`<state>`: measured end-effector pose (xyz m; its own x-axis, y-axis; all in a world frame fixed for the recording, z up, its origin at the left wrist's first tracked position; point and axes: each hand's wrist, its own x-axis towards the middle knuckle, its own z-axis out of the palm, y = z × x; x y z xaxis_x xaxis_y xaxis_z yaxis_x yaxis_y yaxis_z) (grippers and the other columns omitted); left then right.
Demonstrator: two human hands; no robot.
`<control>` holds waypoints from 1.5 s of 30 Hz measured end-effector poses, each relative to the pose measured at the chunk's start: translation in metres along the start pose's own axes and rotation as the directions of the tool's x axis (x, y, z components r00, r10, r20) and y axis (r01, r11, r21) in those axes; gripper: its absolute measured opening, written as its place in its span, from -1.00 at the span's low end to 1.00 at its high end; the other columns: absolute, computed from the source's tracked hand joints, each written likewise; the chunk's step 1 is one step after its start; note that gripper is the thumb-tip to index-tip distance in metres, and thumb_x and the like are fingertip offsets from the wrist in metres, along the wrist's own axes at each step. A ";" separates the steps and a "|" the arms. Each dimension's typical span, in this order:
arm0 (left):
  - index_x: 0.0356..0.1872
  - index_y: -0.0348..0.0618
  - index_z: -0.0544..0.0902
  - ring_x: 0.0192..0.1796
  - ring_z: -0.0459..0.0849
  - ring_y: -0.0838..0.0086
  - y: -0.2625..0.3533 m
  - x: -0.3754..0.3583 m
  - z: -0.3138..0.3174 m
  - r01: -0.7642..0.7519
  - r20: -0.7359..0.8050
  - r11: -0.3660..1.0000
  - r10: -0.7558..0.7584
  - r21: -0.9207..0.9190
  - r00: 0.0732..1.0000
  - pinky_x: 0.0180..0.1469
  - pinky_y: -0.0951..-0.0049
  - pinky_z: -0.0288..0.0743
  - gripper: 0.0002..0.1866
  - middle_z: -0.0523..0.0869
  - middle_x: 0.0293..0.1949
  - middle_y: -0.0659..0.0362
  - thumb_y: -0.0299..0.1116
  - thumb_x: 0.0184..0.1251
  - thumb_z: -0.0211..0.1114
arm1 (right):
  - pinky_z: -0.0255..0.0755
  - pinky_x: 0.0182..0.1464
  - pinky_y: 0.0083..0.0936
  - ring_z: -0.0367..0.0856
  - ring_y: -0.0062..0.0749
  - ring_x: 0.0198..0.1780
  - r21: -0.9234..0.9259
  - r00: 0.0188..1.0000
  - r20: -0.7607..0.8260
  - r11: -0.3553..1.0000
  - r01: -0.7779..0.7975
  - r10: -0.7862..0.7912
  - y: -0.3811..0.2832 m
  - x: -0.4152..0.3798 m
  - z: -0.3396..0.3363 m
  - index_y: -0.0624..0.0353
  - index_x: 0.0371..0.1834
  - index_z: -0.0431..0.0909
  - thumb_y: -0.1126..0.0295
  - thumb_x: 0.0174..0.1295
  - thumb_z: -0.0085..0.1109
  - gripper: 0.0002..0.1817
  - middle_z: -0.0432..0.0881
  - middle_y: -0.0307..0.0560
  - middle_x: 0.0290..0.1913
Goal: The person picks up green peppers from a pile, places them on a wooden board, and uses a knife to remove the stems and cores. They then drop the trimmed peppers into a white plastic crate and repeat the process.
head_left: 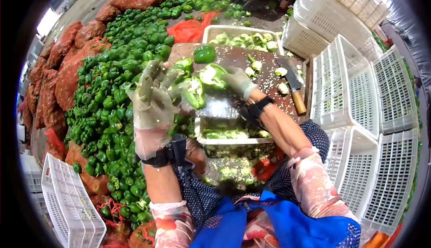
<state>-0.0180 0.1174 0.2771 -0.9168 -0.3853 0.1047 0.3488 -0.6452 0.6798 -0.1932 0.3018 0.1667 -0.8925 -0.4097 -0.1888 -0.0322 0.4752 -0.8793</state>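
Note:
My left hand (151,97), in a pale thin glove, has its fingers spread at the left edge of the brown cutting board (269,88). Close to its fingertips are a cut pepper piece (183,64) and an opened pepper half (194,94) with pale seeds showing. My right hand (241,82), also gloved, grips another green bell pepper half (213,76), its cut side up. Behind these sits a whole green bell pepper (205,54). On the board's right, a knife (292,78) with a wooden handle lies beside several pale pepper cores (254,64) and scattered seeds.
A heap of green peppers (112,81) spreads along the left, with red mesh sacks (67,86) beyond. White crates (336,81) stand stacked on the right. One white bin (206,34) of cores is behind the board; another white bin (233,141) is in front.

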 end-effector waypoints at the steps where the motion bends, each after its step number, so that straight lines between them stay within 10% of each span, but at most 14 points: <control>1: 0.24 -0.27 0.40 0.15 0.52 0.13 -0.005 -0.002 0.006 -0.047 0.054 0.998 0.044 0.050 0.998 -0.05 0.23 0.62 -0.37 0.46 0.15 0.05 -0.05 0.29 0.29 | 0.47 0.02 -0.45 0.61 -0.32 -0.09 0.165 0.999 0.021 0.986 0.038 -0.042 -0.022 -0.024 -0.014 0.34 0.15 0.52 0.29 0.18 0.16 -0.51 0.65 0.10 -0.03; 4: 0.31 -0.26 0.30 0.25 0.43 0.09 -0.024 0.000 0.013 0.039 0.093 0.997 -0.045 0.074 0.995 0.02 0.12 0.61 -0.29 0.45 0.13 0.03 0.00 0.29 0.28 | 0.43 -0.03 -0.54 0.56 -0.42 -0.07 0.410 0.989 0.087 0.909 0.072 -0.117 -0.063 -0.069 -0.046 0.36 0.17 0.47 0.28 0.19 0.17 -0.48 0.64 0.02 -0.05; 5: 0.30 -0.17 0.39 0.23 0.44 0.05 -0.034 0.000 0.013 -0.034 0.268 0.999 0.025 0.030 0.963 0.23 -0.04 0.42 -0.35 0.46 0.22 0.03 0.16 0.49 -0.17 | 0.44 -0.02 -0.52 0.56 -0.40 -0.07 0.406 0.985 0.060 0.906 0.122 -0.159 -0.073 -0.078 -0.051 0.37 0.18 0.45 0.27 0.20 0.15 -0.48 0.63 0.02 -0.06; 6: 0.31 -0.14 0.38 0.25 0.44 0.10 -0.046 -0.003 0.019 0.151 0.025 0.987 -0.150 -0.054 0.988 0.25 -0.06 0.39 -0.36 0.45 0.24 0.06 0.16 0.50 -0.18 | 0.44 -0.01 -0.50 0.56 -0.39 -0.07 0.402 0.979 0.036 0.899 0.171 -0.202 -0.079 -0.087 -0.054 0.38 0.18 0.43 0.25 0.22 0.13 -0.47 0.62 0.02 -0.06; 11: 0.31 -0.07 0.33 0.28 0.40 0.43 -0.083 -0.012 0.008 0.470 0.240 0.813 -0.407 -0.344 0.881 0.41 0.27 0.22 -0.45 0.47 0.24 0.15 0.03 0.46 0.04 | 0.49 -0.01 -0.23 0.63 -0.13 -0.09 -0.207 0.797 -0.063 0.789 0.579 -0.601 -0.069 -0.107 -0.042 0.25 0.12 0.46 0.12 0.30 0.12 -0.53 0.61 0.16 -0.06; 14: 0.32 -0.10 0.36 0.18 0.50 0.42 -0.079 -0.013 0.027 0.451 0.077 0.815 -0.457 -0.363 0.886 0.34 0.35 0.33 -0.38 0.55 0.16 0.15 0.10 0.41 0.11 | 0.55 -0.19 -0.32 0.66 -0.16 -0.28 -0.063 0.757 -0.213 0.782 0.620 -0.618 -0.068 -0.113 -0.056 0.28 0.02 0.49 0.16 0.31 0.13 -0.60 0.65 0.08 -0.19; 16: 0.29 -0.13 0.41 0.05 0.59 0.41 -0.079 -0.016 0.044 0.359 0.045 0.907 -0.358 -0.220 0.933 0.15 0.39 0.49 -0.39 0.60 0.09 0.15 0.09 0.40 0.12 | 0.54 -0.11 -0.37 0.67 -0.18 -0.17 0.277 0.948 0.065 0.918 0.283 -0.312 -0.071 -0.124 -0.065 0.24 0.04 0.54 0.08 0.29 0.16 -0.54 0.65 0.09 -0.13; 19: 0.27 -0.16 0.43 -0.02 0.62 0.45 -0.088 -0.011 0.045 0.312 0.072 0.950 -0.310 -0.025 0.948 0.01 0.45 0.53 -0.42 0.63 0.01 0.15 0.04 0.41 0.13 | 0.47 0.06 -0.28 0.64 -0.11 -0.02 0.009 0.930 0.095 0.935 0.356 -0.355 -0.057 -0.121 -0.043 0.21 0.13 0.50 0.01 0.25 0.18 -0.46 0.62 0.19 -0.03; 22: 0.24 -0.18 0.46 0.00 0.56 0.49 -0.098 0.000 0.034 0.270 0.023 0.900 -0.295 0.341 0.955 0.02 0.46 0.51 -0.42 0.59 0.02 0.17 0.06 0.41 0.10 | 0.45 0.09 -0.31 0.62 -0.14 0.00 0.143 0.928 0.160 0.939 0.314 -0.335 -0.058 -0.128 -0.045 0.22 0.12 0.50 0.12 0.16 0.26 -0.46 0.63 0.12 -0.01; 25: 0.25 -0.20 0.45 0.04 0.56 0.43 -0.093 -0.009 0.038 0.394 0.072 0.892 -0.418 0.220 0.906 0.06 0.41 0.51 -0.41 0.57 0.08 0.12 0.06 0.41 0.09 | 0.46 0.07 -0.33 0.62 -0.23 -0.03 0.455 0.918 0.196 0.861 0.227 -0.346 -0.047 -0.125 -0.038 0.24 0.09 0.50 0.17 0.12 0.29 -0.48 0.64 0.04 -0.04; 27: 0.26 -0.21 0.44 0.05 0.57 0.40 -0.094 -0.015 0.043 0.178 0.144 0.839 -0.289 0.514 0.946 0.07 0.40 0.52 -0.41 0.57 0.10 0.10 0.05 0.42 0.08 | 0.47 0.05 -0.34 0.61 -0.29 -0.04 0.391 0.923 0.162 0.882 0.264 -0.348 -0.047 -0.129 -0.041 0.24 0.07 0.51 0.19 0.11 0.30 -0.50 0.64 0.02 -0.05; 33: 0.29 -0.22 0.41 0.01 0.61 0.37 -0.091 -0.014 0.037 0.423 0.149 0.877 -0.460 0.228 0.875 0.03 0.39 0.56 -0.35 0.57 0.12 0.08 0.09 0.38 0.11 | 0.48 0.03 -0.32 0.65 -0.15 -0.06 0.178 0.870 0.092 0.868 0.464 -0.484 -0.061 -0.137 -0.049 0.25 0.04 0.51 0.16 0.09 0.34 -0.48 0.64 0.13 -0.12; 37: 0.28 -0.17 0.42 -0.01 0.61 0.39 -0.096 -0.014 0.034 0.451 0.095 0.883 -0.463 0.128 0.881 0.01 0.39 0.56 -0.34 0.58 0.09 0.13 0.09 0.32 0.20 | 0.47 0.03 -0.35 0.64 -0.18 -0.05 0.376 0.899 0.208 0.880 0.289 -0.384 -0.057 -0.132 -0.050 0.27 0.04 0.52 0.16 0.08 0.33 -0.47 0.65 0.10 -0.12; 45: 0.26 -0.09 0.47 -0.06 0.62 0.48 -0.093 -0.018 0.051 0.403 0.089 0.877 -0.438 0.263 0.895 -0.13 0.47 0.56 -0.39 0.59 -0.02 0.18 0.10 0.34 0.19 | 0.44 0.12 -0.33 0.61 -0.13 0.04 0.320 0.937 0.165 0.915 0.244 -0.307 -0.060 -0.129 -0.045 0.32 0.06 0.51 0.03 -0.02 0.37 -0.32 0.61 0.18 0.02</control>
<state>-0.0435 0.2180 0.2485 -0.9903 -0.0034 -0.1390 -0.1145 -0.5470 0.8292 -0.0967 0.3610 0.2637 -0.7521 -0.6587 0.0212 -0.1030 0.0857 -0.9910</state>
